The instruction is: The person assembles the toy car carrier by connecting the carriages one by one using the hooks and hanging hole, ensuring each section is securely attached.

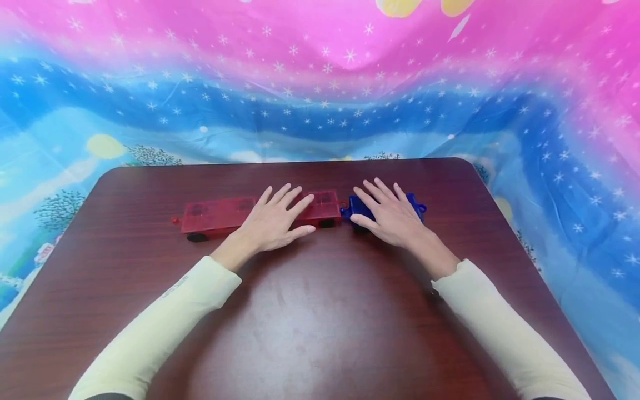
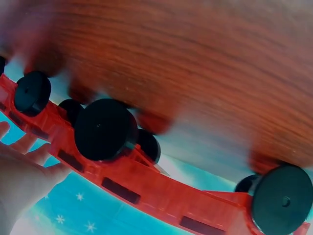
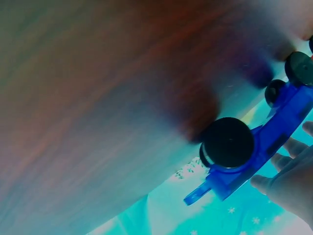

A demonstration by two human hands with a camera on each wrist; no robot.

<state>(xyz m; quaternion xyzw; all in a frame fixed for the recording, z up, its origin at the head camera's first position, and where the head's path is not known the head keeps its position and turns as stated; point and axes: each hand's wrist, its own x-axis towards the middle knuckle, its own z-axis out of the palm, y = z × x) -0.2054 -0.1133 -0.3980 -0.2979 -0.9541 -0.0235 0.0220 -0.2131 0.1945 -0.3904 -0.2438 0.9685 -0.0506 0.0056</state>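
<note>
A long row of see-through red toy train wagons [image 1: 215, 215] stands on its black wheels on the table, with a small hook at the left end. Across the middle of the row lies my left hand [image 1: 274, 219], palm down, its fingers straight and spread. Just right of the red row is a blue toy wagon [image 1: 358, 205], its ring [image 1: 423, 208] pointing right. My right hand [image 1: 391, 216] is flat over this wagon with fingers spread, hiding most of its top. Black wheels [image 2: 105, 129] show under the red wagons in the left wrist view.
The brown wooden table [image 1: 310, 311] has rounded far corners, and the wagons stand near its far edge. Behind and beside it hangs a pink and blue cloth [image 1: 320, 83] with snowflakes. Pale sleeves [image 1: 165, 322] cover both forearms.
</note>
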